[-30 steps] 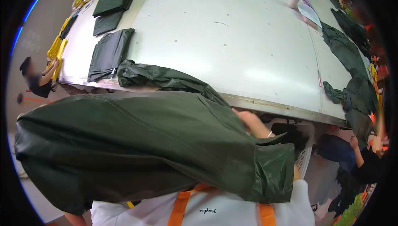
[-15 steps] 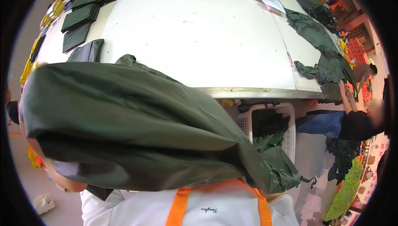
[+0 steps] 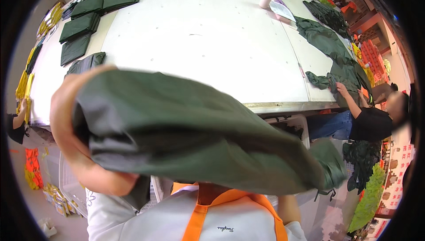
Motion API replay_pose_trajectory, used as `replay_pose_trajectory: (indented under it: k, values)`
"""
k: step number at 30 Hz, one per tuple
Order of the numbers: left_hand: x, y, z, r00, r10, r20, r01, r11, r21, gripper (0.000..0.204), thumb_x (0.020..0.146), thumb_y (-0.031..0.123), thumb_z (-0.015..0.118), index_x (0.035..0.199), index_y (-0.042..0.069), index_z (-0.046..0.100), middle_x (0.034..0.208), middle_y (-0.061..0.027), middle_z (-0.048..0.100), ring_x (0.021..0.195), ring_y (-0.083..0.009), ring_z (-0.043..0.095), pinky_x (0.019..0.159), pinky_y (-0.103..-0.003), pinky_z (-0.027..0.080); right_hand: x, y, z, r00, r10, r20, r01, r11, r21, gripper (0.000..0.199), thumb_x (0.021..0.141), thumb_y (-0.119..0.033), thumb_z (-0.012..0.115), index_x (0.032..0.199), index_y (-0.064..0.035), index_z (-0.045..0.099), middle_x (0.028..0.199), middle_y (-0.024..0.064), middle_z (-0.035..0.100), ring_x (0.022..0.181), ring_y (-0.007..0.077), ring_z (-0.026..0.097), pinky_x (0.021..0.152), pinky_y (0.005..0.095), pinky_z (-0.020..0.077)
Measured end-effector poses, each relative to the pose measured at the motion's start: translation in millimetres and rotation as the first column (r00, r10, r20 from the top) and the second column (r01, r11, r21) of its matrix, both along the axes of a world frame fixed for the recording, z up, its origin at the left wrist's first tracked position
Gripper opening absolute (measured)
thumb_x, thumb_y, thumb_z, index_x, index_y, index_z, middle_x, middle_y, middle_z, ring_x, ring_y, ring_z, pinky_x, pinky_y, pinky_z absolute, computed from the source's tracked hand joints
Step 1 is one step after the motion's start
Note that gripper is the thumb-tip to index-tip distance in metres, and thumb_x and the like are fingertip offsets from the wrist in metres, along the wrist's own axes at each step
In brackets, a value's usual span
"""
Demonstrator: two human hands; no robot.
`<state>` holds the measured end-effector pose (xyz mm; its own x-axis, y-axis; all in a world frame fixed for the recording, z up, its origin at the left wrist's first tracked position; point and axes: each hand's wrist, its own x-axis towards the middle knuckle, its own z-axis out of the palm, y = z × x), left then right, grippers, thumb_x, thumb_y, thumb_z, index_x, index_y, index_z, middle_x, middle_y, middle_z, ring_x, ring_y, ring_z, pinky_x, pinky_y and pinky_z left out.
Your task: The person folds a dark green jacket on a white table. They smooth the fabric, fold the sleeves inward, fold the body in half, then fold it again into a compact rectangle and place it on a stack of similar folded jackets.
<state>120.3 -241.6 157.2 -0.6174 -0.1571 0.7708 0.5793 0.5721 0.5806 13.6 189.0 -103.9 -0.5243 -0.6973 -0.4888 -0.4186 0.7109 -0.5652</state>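
Observation:
A long dark green garment (image 3: 195, 139) of smooth, waterproof-looking cloth stretches across in front of my chest, bunched and ruffled at its right end. Whether it is trousers or a coat I cannot tell. My left arm bends up around its left end, and my left hand (image 3: 95, 73) grips the upper left edge, blurred and partly covered by the cloth. Of my right arm only a piece of forearm shows below the ruffled end; the right hand itself is hidden behind the garment.
A large white table (image 3: 190, 42) lies ahead. Folded dark green packets (image 3: 79, 26) sit at its far left, and loose green garments (image 3: 327, 42) along its right. A white basket (image 3: 299, 126) stands under its front edge. Co-workers are at the right (image 3: 372, 121) and far left.
The garment's left end has swung right and away from the left rim, baring my left forearm. Its ruffled end has lifted and shifted right. The co-worker's hands at the right have moved apart.

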Motion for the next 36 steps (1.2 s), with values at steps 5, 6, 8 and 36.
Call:
replay_pose_trajectory:
  k: [5, 6, 8, 36]
  values:
    - [13.6, 3.4, -1.7, 0.976, -0.079, 0.204, 0.118, 0.976, -0.185, 0.03, 0.049, 0.018, 0.073, 0.071, 0.001, 0.062, 0.05, -0.0041, 0.049, 0.04, -0.0208, 0.05, 0.04, -0.03, 0.034, -107.3, 32.5, 94.2, 0.984, -0.057, -0.167, 0.071, 0.995, 0.075, 0.042, 0.084, -0.013, 0.059, 0.123, -0.0044, 0.048, 0.107, 0.0177, 0.057, 0.095, 0.0315, 0.056, 0.086, 0.0366, 0.0428]
    - [16.9, -8.1, -15.6, 0.951, -0.105, 0.291, 0.146, 0.982, -0.124, 0.028, 0.051, 0.017, 0.072, 0.071, 0.001, 0.062, 0.05, -0.0048, 0.049, 0.041, -0.0209, 0.051, 0.04, -0.03, 0.035, -127.3, 33.6, 142.0, 0.96, -0.096, -0.263, 0.128, 0.986, 0.11, 0.041, 0.084, -0.013, 0.059, 0.123, -0.0042, 0.048, 0.107, 0.0176, 0.057, 0.095, 0.0313, 0.056, 0.086, 0.0365, 0.0427]
    - [23.6, -3.1, -35.2, 0.883, -0.08, 0.462, 0.12, 0.991, -0.059, 0.026, 0.053, 0.017, 0.071, 0.072, 0.001, 0.062, 0.051, -0.0063, 0.048, 0.042, -0.0211, 0.051, 0.041, -0.029, 0.036, -172.4, 27.6, 184.3, 0.893, -0.155, -0.423, 0.17, 0.985, -0.002, 0.041, 0.084, -0.013, 0.059, 0.122, -0.0038, 0.048, 0.107, 0.0176, 0.056, 0.096, 0.031, 0.055, 0.087, 0.0361, 0.0425]
    - [-147.0, -156.9, -324.7, -0.116, 0.753, 0.648, -0.977, 0.03, -0.21, 0.023, 0.092, 0.022, 0.047, 0.082, 0.004, 0.056, 0.066, -0.0136, 0.062, 0.066, -0.0318, 0.062, 0.061, -0.042, 0.046, -397.6, -338.9, -108.2, 0.739, 0.171, -0.651, -0.233, 0.972, -0.008, 0.064, 0.089, -0.042, 0.051, 0.145, -0.0194, 0.028, 0.153, 0.0083, 0.016, 0.141, 0.0292, 0.013, 0.109, 0.0569, 0.0096]
